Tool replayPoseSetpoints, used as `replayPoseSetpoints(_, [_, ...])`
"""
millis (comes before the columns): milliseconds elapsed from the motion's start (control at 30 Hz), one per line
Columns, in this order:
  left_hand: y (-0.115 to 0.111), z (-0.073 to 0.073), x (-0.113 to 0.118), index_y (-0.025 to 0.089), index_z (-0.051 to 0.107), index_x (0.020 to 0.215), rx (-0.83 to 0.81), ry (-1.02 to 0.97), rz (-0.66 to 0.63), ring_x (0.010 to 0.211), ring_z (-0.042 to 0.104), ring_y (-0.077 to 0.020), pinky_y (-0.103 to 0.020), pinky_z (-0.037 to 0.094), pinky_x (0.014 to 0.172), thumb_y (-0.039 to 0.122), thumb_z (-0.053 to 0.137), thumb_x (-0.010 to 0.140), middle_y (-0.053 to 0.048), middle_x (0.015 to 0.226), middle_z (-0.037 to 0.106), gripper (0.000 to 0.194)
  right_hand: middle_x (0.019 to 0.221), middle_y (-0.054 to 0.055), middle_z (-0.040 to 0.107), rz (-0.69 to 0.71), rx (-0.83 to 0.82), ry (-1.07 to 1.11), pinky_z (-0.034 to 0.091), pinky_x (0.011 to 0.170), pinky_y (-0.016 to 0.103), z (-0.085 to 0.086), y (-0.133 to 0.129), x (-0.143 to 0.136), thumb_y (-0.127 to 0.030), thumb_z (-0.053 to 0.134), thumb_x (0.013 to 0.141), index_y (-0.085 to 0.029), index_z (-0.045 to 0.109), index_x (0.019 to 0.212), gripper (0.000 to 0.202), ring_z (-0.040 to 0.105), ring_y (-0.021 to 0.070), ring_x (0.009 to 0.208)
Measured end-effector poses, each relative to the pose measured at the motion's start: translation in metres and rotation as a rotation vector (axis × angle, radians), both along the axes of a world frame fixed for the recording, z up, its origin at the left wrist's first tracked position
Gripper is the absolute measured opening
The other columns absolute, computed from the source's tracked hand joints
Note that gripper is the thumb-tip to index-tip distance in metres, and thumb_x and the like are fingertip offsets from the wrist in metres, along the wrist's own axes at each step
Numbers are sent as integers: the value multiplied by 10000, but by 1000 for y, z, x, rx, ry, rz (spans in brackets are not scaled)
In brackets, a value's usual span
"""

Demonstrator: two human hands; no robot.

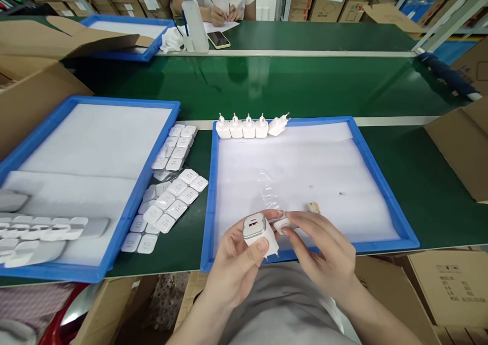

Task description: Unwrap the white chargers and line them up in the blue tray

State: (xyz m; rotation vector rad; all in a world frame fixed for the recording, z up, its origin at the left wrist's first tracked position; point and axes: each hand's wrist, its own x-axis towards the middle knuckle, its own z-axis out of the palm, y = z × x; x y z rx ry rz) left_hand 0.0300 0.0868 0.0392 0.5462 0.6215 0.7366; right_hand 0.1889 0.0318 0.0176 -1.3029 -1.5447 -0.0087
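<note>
My left hand (236, 261) grips a white plug charger (258, 233) with its port face toward me and its pins pointing down. My right hand (324, 251) pinches a small white piece (282, 225) right beside the charger. Both hands hover over the near edge of a blue tray (385, 182) lined with white foam. A clear film scrap (269, 192) lies on the foam just beyond my hands. Several white chargers (249, 126) stand in a row along the tray's far edge, the rightmost one tipped over.
A second blue tray (41, 131) at left holds rows of white chargers at its near end. Flat white pieces (168, 197) lie in rows between the trays. Cardboard boxes stand at both sides. Across the green table (305, 81) a person writes, beside a white bottle (194, 22) and a phone (218, 39).
</note>
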Motion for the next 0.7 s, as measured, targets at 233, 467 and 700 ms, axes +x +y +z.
replayPoseSetpoints(233, [2,-2,-1,235,858,1043,-53,26,-7,932,754,-181,-220,590,861,330,916,769,-89,1066,812,296,1026,152,804,54,73,-137,665,818,331,-3,0,5,58,671,890,-87,701,1244,383,786,232,945])
replayPoseSetpoints(467, [-1,-6,0,225,859,1021,-92,33,-11,930,761,-193,-223,584,833,323,930,752,-87,1000,818,295,1113,120,799,127,11,-311,619,774,399,-14,-5,24,-31,622,960,-183,641,1356,424,757,253,958])
replayPoseSetpoints(700, [-1,-1,4,199,862,985,-153,46,-46,929,764,-183,-220,582,843,314,954,721,-79,980,821,302,962,110,732,182,-7,-398,560,781,395,-16,-10,37,-10,591,949,-144,693,1162,272,655,234,888])
